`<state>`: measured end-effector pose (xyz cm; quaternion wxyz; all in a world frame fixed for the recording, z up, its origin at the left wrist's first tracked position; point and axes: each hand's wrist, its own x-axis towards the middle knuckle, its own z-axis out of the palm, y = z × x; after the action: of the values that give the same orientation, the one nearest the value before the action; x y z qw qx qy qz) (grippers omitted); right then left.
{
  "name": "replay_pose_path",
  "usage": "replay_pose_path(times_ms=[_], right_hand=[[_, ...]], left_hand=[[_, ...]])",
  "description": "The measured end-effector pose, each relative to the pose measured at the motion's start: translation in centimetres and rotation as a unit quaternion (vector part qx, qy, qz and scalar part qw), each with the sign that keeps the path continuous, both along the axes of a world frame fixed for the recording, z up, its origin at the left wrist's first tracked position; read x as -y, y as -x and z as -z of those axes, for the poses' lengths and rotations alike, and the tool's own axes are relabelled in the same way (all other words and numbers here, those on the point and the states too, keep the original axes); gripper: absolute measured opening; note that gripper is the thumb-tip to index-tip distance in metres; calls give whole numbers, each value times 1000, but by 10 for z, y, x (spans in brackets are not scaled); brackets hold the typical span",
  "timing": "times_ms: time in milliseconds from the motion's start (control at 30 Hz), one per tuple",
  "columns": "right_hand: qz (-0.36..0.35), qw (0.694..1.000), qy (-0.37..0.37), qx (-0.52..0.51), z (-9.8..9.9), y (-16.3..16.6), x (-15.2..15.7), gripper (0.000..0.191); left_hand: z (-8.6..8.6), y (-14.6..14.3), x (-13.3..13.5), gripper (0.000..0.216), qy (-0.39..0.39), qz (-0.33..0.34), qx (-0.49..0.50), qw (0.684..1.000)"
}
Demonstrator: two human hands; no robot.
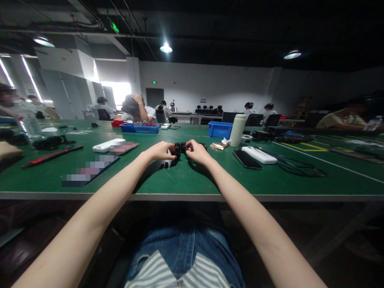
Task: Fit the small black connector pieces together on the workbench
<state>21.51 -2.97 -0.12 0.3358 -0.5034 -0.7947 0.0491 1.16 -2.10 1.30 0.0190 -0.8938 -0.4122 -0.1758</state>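
Note:
Both hands meet over the green table (192,184), around a small, knobbly black object (180,149) whose kind I cannot make out. My left hand (162,151) grips its left side, thumb and fingers closed on it. From the right, my right hand (196,153) pinches the same object with bent fingers that partly cover it. Under my left hand lies a thin, clear, shiny piece (165,164), like plastic film. A bit more black material (204,145) shows just behind my right hand.
To the right are a black phone (247,159), a white power bank (259,155) with a black cable (303,170), a pale bottle (238,131) and a blue bin (220,130). On the left lie phones, a red-black tool (51,157) and another person's hand (10,151).

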Motion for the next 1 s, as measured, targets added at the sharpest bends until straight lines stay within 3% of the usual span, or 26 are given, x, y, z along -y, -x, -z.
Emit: replay_pose_path(times_ms=[467, 733, 1000], right_hand=[[18, 991, 93, 98, 1, 1, 0, 38], [30, 987, 109, 116, 2, -1, 1, 52], [45, 983, 118, 134, 2, -2, -1, 30]], left_hand=[[1, -3, 1, 38, 37, -7, -24, 999], [0, -3, 3, 37, 37, -10, -25, 999], [2, -1, 2, 57, 30, -10, -12, 999]])
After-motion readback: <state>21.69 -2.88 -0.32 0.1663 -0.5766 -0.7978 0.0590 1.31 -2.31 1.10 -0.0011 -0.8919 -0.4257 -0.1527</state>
